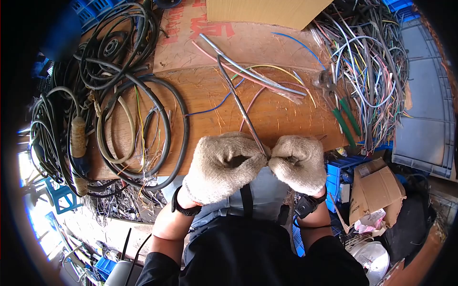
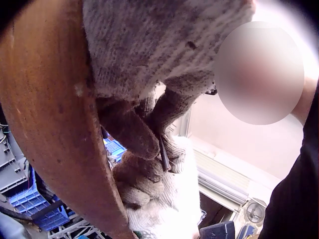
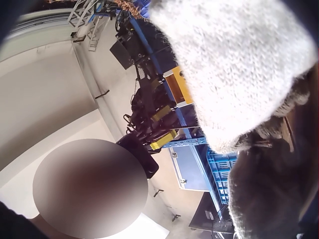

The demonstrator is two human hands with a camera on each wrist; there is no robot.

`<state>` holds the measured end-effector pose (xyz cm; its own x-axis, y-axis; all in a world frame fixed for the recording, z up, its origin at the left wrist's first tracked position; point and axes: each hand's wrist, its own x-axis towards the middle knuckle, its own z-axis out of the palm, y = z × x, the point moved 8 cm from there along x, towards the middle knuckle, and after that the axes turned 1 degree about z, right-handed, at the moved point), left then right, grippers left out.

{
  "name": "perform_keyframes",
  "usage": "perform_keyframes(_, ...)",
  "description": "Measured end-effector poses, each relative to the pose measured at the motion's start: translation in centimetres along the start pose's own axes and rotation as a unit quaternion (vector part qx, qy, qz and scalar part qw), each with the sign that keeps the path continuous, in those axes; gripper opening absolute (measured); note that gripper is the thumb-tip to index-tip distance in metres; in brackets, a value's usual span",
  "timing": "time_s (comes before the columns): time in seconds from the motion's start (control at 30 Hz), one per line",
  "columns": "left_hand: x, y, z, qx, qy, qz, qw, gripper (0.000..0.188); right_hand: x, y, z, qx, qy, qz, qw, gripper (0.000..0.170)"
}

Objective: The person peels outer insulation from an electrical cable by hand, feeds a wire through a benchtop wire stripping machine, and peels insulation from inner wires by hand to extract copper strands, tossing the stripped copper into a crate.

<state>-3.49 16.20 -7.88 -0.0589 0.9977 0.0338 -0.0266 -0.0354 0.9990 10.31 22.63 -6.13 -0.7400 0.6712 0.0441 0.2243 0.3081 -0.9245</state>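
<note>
A thin dark cable (image 1: 236,97) slants down the wooden bench (image 1: 200,100) to meet both gloved hands at the front edge. My left hand (image 1: 224,164), in an off-white knitted glove, pinches it near its lower end. Right beside it, fingertips against the left's, my right hand (image 1: 299,164) pinches at the same end of the cable. In the left wrist view a short dark piece of the cable (image 2: 164,155) shows between the gloved fingertips. The fingers hide the exact end. Above the hands lie loose stripped wires (image 1: 257,76) in pink, pale blue and yellow.
Green-handled cutters (image 1: 342,125) lie at the bench's right, beside a big tangle of coloured wires (image 1: 369,71). Coiled black cables (image 1: 177,107) cover the left side. A cardboard box (image 1: 267,12) stands at the back; an opened carton (image 1: 377,190) sits below right.
</note>
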Motion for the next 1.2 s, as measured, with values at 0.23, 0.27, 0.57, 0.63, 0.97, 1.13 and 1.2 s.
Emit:
perform_keyframes(0.23,-0.2,-0.8,0.1,-0.004,-0.029,-0.057,0.998,0.013,-0.1,0.4,0.0,0.023,-0.015,0.032,0.999,0.005)
perform_keyframes(0.27,-0.2,-0.9,0.1,-0.015,-0.025,-0.057,0.998,0.013,-0.1,0.4,0.0,0.022,-0.021,0.032,0.999,0.005)
perform_keyframes(0.57,-0.2,-0.5,0.2,-0.044,-0.011,-0.035,0.998,0.011,0.0,0.6,0.0,0.041,-0.044,0.043,0.997,0.005)
perform_keyframes(0.63,-0.2,-0.7,0.2,-0.046,-0.009,-0.044,0.998,0.010,0.0,0.6,0.1,0.030,-0.044,0.050,0.997,0.004)
perform_keyframes(0.97,0.0,-0.3,0.3,0.011,-0.012,-0.050,0.999,0.010,-0.2,0.5,-0.3,0.011,0.021,0.009,1.000,0.007)
perform_keyframes(1.13,-0.1,-0.2,0.3,-0.017,-0.004,-0.052,0.999,0.011,-0.3,0.5,-0.2,-0.017,0.035,-0.006,0.999,0.008)
perform_keyframes(1.2,-0.2,-0.5,0.3,-0.002,0.005,-0.071,0.997,0.010,-0.3,0.5,-0.2,-0.016,0.036,-0.003,0.999,0.008)
